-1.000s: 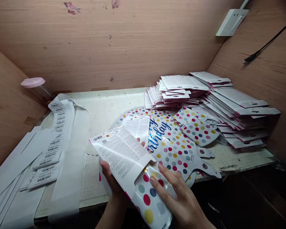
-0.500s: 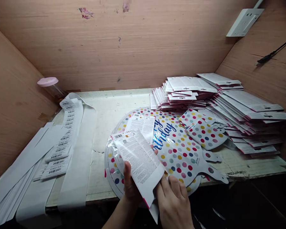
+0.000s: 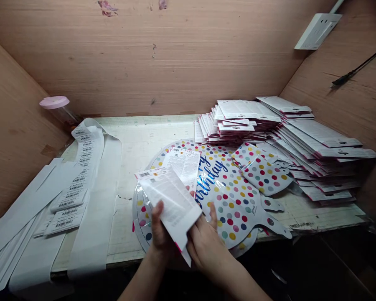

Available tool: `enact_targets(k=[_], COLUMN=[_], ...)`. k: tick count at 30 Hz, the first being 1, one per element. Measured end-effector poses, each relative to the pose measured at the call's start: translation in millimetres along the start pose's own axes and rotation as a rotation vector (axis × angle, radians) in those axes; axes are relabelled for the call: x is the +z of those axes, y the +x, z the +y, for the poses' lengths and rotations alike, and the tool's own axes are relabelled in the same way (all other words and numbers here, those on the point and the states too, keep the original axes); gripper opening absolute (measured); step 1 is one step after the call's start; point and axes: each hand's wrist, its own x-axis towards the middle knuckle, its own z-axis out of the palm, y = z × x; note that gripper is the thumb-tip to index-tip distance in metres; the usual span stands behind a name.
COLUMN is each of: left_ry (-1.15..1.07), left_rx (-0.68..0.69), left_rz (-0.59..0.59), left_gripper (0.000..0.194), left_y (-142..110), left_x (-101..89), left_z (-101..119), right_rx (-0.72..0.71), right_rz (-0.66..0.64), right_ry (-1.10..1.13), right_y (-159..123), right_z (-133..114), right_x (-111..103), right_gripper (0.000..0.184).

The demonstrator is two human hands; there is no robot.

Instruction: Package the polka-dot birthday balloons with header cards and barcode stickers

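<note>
A printed white packet [image 3: 172, 200] with a barcode corner and fine text is tilted over the table's front part, slightly blurred. My left hand [image 3: 161, 230] is closed on its left edge, thumb on top and other fingertips showing past the far edge. At the packet's lower right end is my right hand [image 3: 205, 240], its fingers partly hidden behind the edge and one digit raised. Beneath lies a round, flat polka-dot foil balloon [image 3: 235, 200] with blue "birthday" lettering and tail tabs. Another printed packet [image 3: 186, 165] rests on that balloon.
Stacks of white packets [image 3: 247, 110] fill the back right, with more packets [image 3: 326, 133] beside them. A folded polka-dot balloon [image 3: 266, 171] lies in front. Barcode label strips [image 3: 84, 167], white paper strips [image 3: 21, 225] and a pink-lidded jar [image 3: 54, 102] are at left. Wooden panels surround the table.
Both hands and the packet have shifted a little left and up. My right hand has turned, with one digit now lifted away from the packet. The camera view has shifted slightly.
</note>
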Motion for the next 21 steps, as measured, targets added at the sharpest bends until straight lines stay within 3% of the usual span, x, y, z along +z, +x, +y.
enact_targets(k=[3,7,11,13,16,19,21], left_ry=[-0.021,-0.013,0.193,0.346,0.583,1.000,1.309], left_rx=[-0.025,-0.098,-0.062,0.015,0.142,0.453,0.635], left_rz=[-0.022,-0.032,0.132,0.144,0.086,0.148,0.058], left_gripper=[0.075,0.069,0.055,0.061,0.071,0.067,0.053], left_y=[4,5,13,19,25,23,16], left_x=[0.5,-1.5,-6.1,-10.0,-16.8,-22.5,-26.2], left_z=[9,-1,0,5,7,2,0], right_rx=[0.032,0.043,-0.008,-0.008,0.185,0.279,0.244], right_rz=[-0.049,-0.073,-0.012,0.127,0.318,0.239,0.184], right_ry=[-0.015,-0.007,0.156,0.273,0.329,0.313,0.308], right_y=[-9,-9,-17,-26,-35,-35,-34], right_z=[0,6,12,20,42,65,74], right_x=[-5,-7,-34,-48,-49,-32,-22], right_gripper=[0.052,0.060,0.034,0.025,0.018,0.015,0.015])
